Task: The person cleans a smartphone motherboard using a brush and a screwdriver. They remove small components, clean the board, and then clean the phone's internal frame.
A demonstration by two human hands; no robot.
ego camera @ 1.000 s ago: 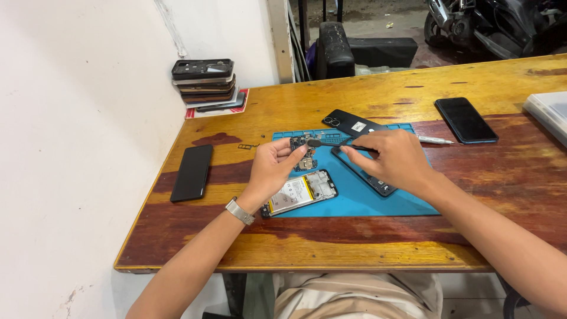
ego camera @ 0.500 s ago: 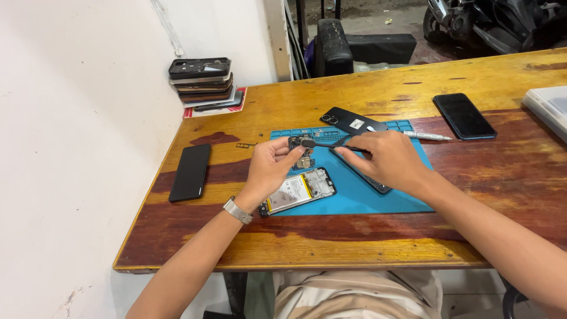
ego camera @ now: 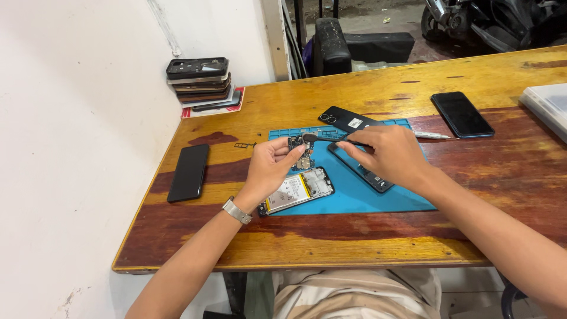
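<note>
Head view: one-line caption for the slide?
Left hand holds a circuit board over a blue mat while right hand applies a thin tool; opened phone lies below.

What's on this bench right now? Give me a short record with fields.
Setting: wooden table with a blue work mat
Left hand: holds a small circuit board above the mat
Right hand: holds a thin dark tool with its tip at the board
On the mat: opened phone showing its battery; dark phone frame, partly under the right hand
Off the mat: black phone at left, another at right
Back corner: stack of phones by the wall
</note>
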